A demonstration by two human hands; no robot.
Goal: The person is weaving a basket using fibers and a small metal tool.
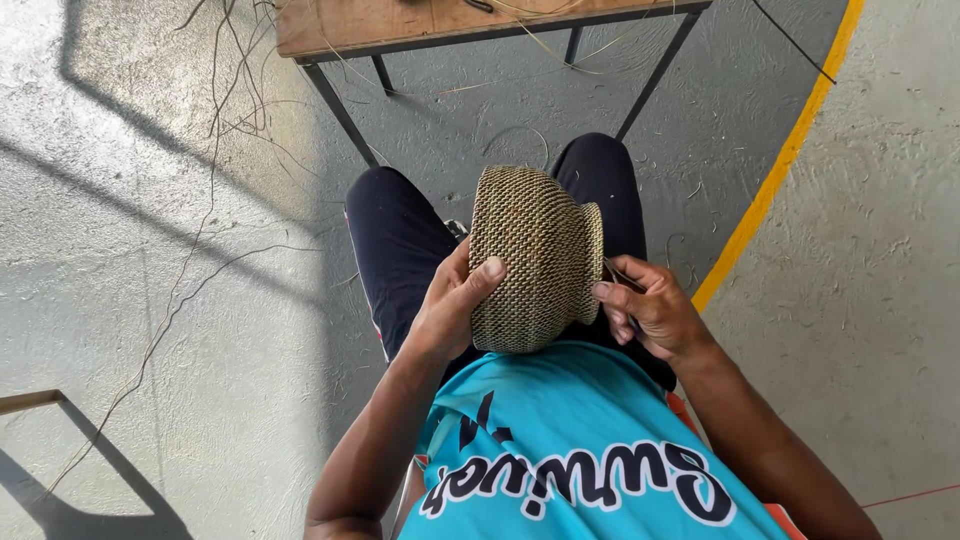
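Note:
A round woven basket (535,255) of tan and dark fibre rests on its side over my lap, its flared rim turned to the right. My left hand (452,305) grips its left side, thumb pressed on the weave. Against the rim sits my right hand (650,305), fingers pinched on a thin strand or tool (620,275) at the basket's edge; which it is I cannot tell. My knees in dark trousers show beyond the basket.
A wooden table (400,25) on thin black metal legs stands ahead, with loose fibre strands trailing from it onto the grey concrete floor (180,280). A yellow painted line (770,180) curves across the floor on the right.

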